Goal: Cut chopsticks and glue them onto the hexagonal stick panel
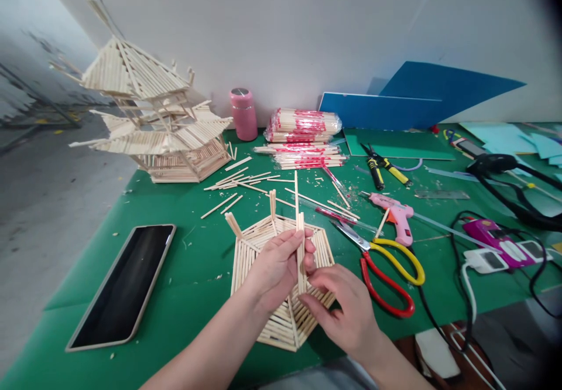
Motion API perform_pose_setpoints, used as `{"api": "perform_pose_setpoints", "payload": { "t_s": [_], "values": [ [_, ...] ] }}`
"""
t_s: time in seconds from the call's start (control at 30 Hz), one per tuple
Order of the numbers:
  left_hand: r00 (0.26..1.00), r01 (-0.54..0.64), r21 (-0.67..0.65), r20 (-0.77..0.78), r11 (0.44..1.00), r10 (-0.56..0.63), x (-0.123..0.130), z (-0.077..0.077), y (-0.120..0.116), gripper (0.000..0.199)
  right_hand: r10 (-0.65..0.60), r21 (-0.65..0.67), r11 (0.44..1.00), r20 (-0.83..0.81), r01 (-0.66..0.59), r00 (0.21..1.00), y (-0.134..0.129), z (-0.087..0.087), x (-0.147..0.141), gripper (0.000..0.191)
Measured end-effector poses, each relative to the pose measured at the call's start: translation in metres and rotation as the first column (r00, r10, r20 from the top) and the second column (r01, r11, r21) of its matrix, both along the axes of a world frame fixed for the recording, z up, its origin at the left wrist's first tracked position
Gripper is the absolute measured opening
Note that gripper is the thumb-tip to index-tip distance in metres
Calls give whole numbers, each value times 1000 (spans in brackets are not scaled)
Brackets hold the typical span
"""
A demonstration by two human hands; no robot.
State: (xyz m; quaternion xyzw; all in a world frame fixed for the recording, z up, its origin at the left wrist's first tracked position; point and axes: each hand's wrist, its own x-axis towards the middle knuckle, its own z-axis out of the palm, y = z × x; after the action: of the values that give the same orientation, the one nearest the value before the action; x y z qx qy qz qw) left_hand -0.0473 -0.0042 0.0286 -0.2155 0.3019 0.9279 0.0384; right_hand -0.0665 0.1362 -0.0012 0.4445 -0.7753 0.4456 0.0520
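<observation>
Upright between my hands is a small bundle of wooden sticks (301, 261), with one stick reaching higher than the others. My left hand (273, 268) grips the bundle around its middle, thumb on the near side and fingers behind. Lower down, my right hand (346, 308) has its thumb and fingertips closed at the bundle's bottom end. Both hands are over a many-sided panel of wooden sticks (243, 267) lying on the table, partly hidden by them. Two short stick posts (273, 204) rise from the panel's far left corners.
A stick-built pagoda (175, 144) stands at the back left, beside a pink flask (243, 115) and wrapped chopsticks (302, 123). Scissors (366, 249), a pink glue gun (395, 211) and pliers (381, 164) lie right. A phone (125, 284) lies left; cables and a power strip (494, 240) are far right.
</observation>
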Motion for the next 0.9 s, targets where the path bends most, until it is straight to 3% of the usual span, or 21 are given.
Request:
{"api": "perform_pose_setpoints", "payload": {
  "t_s": [0.33, 0.9],
  "values": [
    [1000, 19, 29, -15, 999, -19, 1, -2, 1, 12, 48, -20, 999, -103, -50, 993, 3, -1, 3, 22],
    [999, -7, 20, 36, 1000, 6, 3, -2, 4, 13, 111, -20, 993, -120, -114, 987, 4, -6, 2, 26]
  ]
}}
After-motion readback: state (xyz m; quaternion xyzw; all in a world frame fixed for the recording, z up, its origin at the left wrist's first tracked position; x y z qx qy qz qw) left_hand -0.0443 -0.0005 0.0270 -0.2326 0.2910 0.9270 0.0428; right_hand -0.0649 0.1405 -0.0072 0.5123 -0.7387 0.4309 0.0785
